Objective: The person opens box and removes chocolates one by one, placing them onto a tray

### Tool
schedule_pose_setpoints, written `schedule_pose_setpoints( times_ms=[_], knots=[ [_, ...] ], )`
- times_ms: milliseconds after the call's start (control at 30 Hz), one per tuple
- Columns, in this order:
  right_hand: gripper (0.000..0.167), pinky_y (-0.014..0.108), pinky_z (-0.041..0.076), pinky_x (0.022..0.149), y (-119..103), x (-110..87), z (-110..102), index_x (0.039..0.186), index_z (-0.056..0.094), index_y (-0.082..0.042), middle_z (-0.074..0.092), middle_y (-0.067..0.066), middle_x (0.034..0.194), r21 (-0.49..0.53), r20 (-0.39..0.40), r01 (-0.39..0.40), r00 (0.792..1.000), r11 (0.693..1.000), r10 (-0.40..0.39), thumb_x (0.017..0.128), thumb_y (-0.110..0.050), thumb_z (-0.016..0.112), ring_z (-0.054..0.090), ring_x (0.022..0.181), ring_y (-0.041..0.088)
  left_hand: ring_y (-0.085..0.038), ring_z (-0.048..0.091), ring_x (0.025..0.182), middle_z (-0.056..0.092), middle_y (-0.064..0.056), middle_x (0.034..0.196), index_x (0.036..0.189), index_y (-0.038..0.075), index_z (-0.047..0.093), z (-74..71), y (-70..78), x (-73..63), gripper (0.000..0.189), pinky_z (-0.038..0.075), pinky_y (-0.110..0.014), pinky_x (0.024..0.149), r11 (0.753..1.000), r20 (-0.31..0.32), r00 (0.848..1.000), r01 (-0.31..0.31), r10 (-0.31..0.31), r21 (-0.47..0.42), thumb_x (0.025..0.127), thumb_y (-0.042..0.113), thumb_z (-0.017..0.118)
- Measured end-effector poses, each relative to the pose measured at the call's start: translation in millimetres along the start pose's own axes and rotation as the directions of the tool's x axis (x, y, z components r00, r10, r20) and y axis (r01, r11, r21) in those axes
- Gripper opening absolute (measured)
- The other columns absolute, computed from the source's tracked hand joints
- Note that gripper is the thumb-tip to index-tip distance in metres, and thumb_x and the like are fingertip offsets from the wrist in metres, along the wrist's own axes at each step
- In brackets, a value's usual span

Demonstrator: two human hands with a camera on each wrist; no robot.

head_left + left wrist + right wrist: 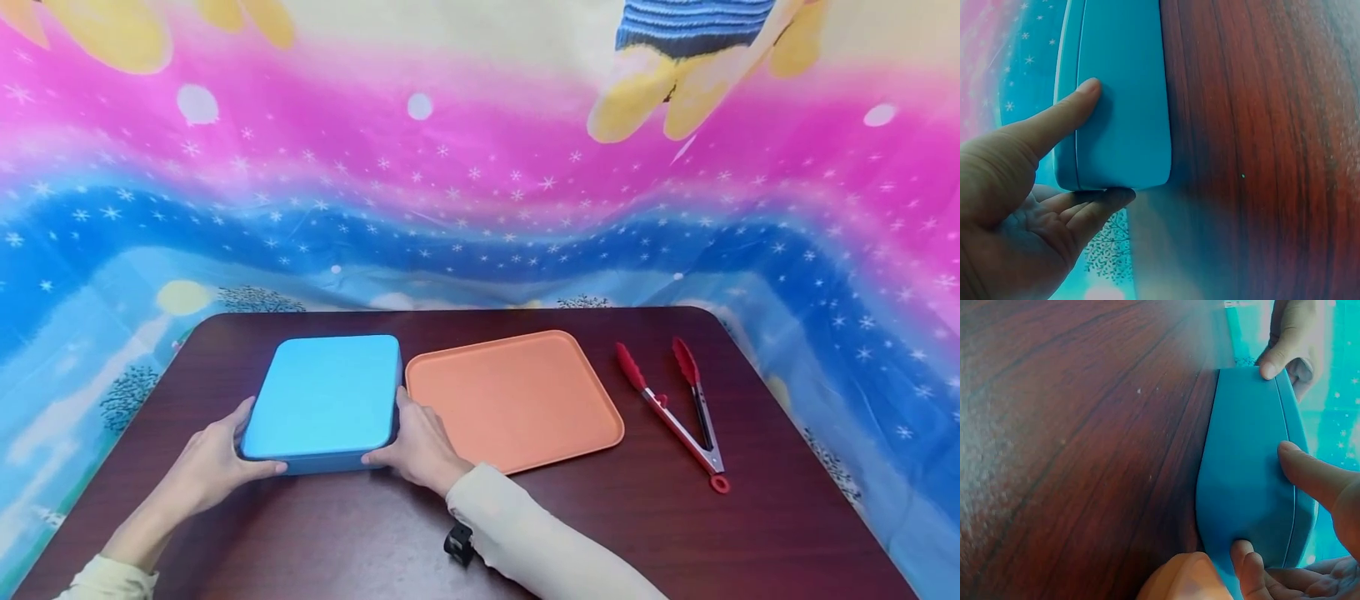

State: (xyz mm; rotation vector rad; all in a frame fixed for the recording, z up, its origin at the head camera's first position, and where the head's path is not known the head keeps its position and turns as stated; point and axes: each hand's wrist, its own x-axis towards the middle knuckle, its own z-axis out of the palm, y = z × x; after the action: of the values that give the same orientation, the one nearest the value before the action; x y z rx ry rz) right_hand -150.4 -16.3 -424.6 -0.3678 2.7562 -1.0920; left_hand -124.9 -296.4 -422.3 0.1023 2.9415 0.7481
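Note:
A blue lidded box (322, 396) with rounded corners sits on the left half of the dark wooden table. My left hand (210, 458) grips its near left corner, thumb along the front wall and fingers round the left side. At the near right corner my right hand (422, 437) holds it the same way, thumb on the front and fingers along the right side. A thin seam between lid and body shows in the left wrist view, where the left thumb (1072, 112) presses below it. The lid is on the box, so its inside is hidden.
An orange tray (517, 400) lies just right of the box, its left edge close to the right hand. Farther right are red-tipped tongs (686, 429), spread apart, with a red ring at the near end. A patterned cloth (480, 183) hangs behind the table (337, 542).

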Motion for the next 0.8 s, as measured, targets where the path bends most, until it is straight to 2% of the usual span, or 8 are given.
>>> schedule_pose_setpoints(
  times_ms=[167,300,467,800],
  knots=[
    [0.109,0.033,0.056,0.100,-1.7,-0.1,-1.1,0.155,0.033,0.005,0.062,0.017,0.141,-0.037,0.012,0.001,1.000,0.999,0.000,0.072,-0.034,0.093,0.064,0.123,0.022,-0.055,0.052,0.128,0.043,-0.044,0.142,0.151,-0.019,0.024,-0.6,-1.4,1.5,0.124,0.050,-0.064,0.096,1.000,0.003,1.000,0.003,-0.003,-0.029,0.072,0.053,0.087],
    [0.107,0.032,0.056,0.099,-3.9,-0.9,1.0,0.154,0.033,0.006,0.063,0.018,0.140,-0.027,0.024,0.006,1.000,1.000,-0.005,0.075,-0.034,0.091,0.064,0.123,0.022,-0.054,0.054,0.127,0.041,-0.044,0.144,0.151,-0.019,0.024,-3.5,-4.4,0.7,0.122,0.054,-0.060,0.094,0.997,0.018,1.000,0.027,-0.026,-0.071,0.073,0.051,0.087],
    [0.104,0.032,0.055,0.103,-5.6,-3.7,4.7,0.156,0.031,0.005,0.058,0.018,0.146,0.003,0.044,0.002,0.999,1.000,-0.002,0.078,-0.033,0.089,0.061,0.129,0.021,-0.056,0.051,0.129,0.036,-0.046,0.147,0.152,-0.018,0.021,-4.2,-8.5,-1.5,0.120,0.056,-0.057,0.093,0.991,0.038,0.998,0.047,-0.043,-0.122,0.077,0.048,0.086],
    [0.102,0.039,0.050,0.110,-2.2,-3.5,4.5,0.158,0.026,0.002,0.048,0.015,0.156,0.045,0.030,-0.010,0.999,0.999,0.009,0.082,-0.032,0.086,0.054,0.138,0.023,-0.055,0.049,0.132,0.035,-0.045,0.148,0.154,-0.016,0.017,0.8,-6.5,-0.4,0.120,0.052,-0.061,0.098,0.989,0.023,0.999,0.028,-0.025,-0.143,0.079,0.050,0.083]
  ],
)
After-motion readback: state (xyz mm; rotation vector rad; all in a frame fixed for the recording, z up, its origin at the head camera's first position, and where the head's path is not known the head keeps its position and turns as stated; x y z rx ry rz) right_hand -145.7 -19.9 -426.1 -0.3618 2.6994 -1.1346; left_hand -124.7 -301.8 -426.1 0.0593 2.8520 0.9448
